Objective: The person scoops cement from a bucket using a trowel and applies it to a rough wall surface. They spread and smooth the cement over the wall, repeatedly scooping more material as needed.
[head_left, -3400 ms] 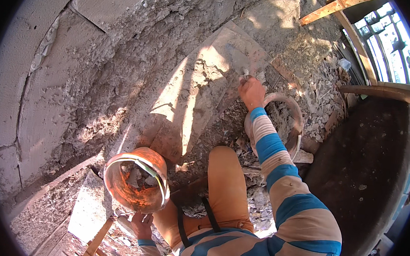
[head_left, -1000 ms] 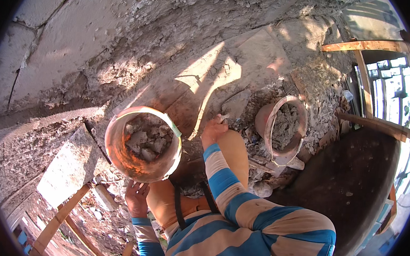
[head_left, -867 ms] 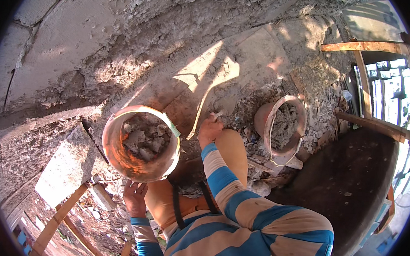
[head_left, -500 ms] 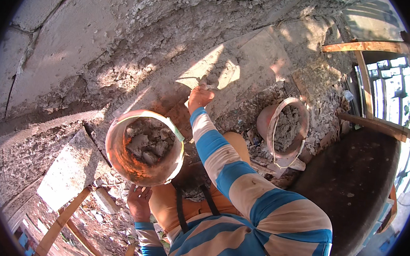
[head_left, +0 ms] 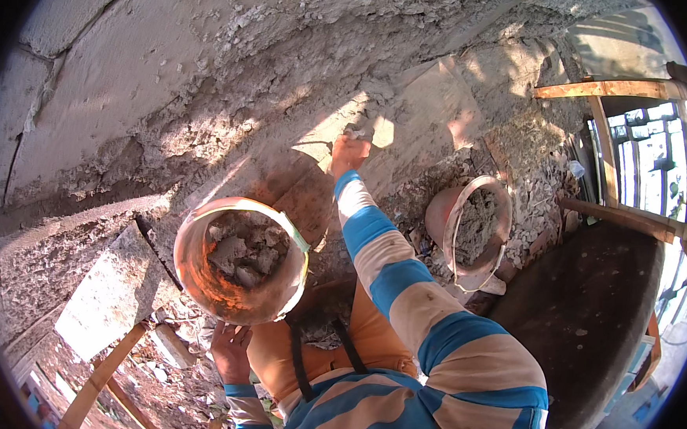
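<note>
My right hand reaches forward over the sunlit, rough grey slab, its fingers closed around a small grey lump that looks like rubble or mortar. Between my arms stands an orange-stained bucket with its mouth tilted up towards me. Grey broken chunks lie inside it. My left hand is at the bucket's near side, fingers curled against its lower wall; part of the grip is hidden under the bucket.
A second bucket with a wire handle and grey material inside stands right. Beyond rises a rough wall. A dark board lies right, near a wooden frame; a pale slab and wooden strips are left.
My right hand has moved slightly forward and right over the slab. The bucket by my left hand appears slightly lower in view, and my left hand stays against it.
</note>
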Motion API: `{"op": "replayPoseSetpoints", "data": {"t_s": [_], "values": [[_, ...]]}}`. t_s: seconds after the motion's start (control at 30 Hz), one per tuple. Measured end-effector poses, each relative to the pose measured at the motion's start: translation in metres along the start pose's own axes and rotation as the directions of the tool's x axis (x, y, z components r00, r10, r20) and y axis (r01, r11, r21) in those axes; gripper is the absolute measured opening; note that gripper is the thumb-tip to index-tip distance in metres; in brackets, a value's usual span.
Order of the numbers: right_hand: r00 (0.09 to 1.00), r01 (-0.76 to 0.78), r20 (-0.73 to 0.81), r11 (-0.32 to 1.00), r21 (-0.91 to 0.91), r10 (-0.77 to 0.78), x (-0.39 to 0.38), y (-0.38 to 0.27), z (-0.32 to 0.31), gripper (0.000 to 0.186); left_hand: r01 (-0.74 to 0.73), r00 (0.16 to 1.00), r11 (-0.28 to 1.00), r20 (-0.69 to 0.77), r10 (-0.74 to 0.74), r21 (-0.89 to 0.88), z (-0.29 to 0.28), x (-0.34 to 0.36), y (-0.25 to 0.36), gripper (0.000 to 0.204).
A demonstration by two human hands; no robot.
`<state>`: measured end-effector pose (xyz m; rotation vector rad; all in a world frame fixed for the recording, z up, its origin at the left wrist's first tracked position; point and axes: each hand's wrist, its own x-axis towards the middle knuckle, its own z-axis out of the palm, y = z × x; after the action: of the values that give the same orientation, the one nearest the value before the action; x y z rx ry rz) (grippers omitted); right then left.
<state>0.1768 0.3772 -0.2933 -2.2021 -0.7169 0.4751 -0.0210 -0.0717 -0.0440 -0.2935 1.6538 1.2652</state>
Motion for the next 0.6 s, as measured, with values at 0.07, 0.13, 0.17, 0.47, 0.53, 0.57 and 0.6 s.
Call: {"op": "replayPoseSetpoints", "data": {"t_s": [0.07,0.13,0.17,0.47,0.53,0.57,0.6], "values": [[0.998,-0.022,0.064,0.991,0.134,0.013,0.028,0.005,0.014,0.036,0.022,0.999,0.998,0.03,-0.021,-0.058,0.007,0.002,-0.001,0.073],[0.99,0.006,0.139,0.974,0.227,-0.038,0.067,0.007,0.025,0.031,0.03,0.997,0.999,0.072,-0.028,-0.026,0.018,0.01,-0.003,0.073],[0.97,0.042,0.226,0.981,0.19,-0.086,0.032,-0.011,0.028,0.029,0.009,1.0,0.999,-0.002,-0.009,0.032,0.009,0.003,0.0,0.074],[0.949,-0.173,0.313,0.793,0.585,-0.023,0.031,-0.005,0.042,0.03,-0.146,0.984,0.959,0.131,0.117,0.243,-0.005,0.01,-0.012,0.077],[0.956,-0.214,0.29,0.56,0.8,-0.049,0.045,0.008,0.046,0.03,-0.118,0.989,0.972,0.115,0.096,0.205,0.003,0.006,-0.01,0.075],[0.959,-0.211,0.275,0.471,0.856,-0.071,0.051,0.01,0.05,0.03,-0.103,0.991,0.978,0.107,0.084,0.183,0.005,0.005,-0.009,0.075],[0.959,-0.216,0.27,0.388,0.896,-0.089,0.054,0.014,0.051,0.03,-0.083,0.992,0.984,0.109,0.067,0.156,0.005,0.006,-0.007,0.074]]}}
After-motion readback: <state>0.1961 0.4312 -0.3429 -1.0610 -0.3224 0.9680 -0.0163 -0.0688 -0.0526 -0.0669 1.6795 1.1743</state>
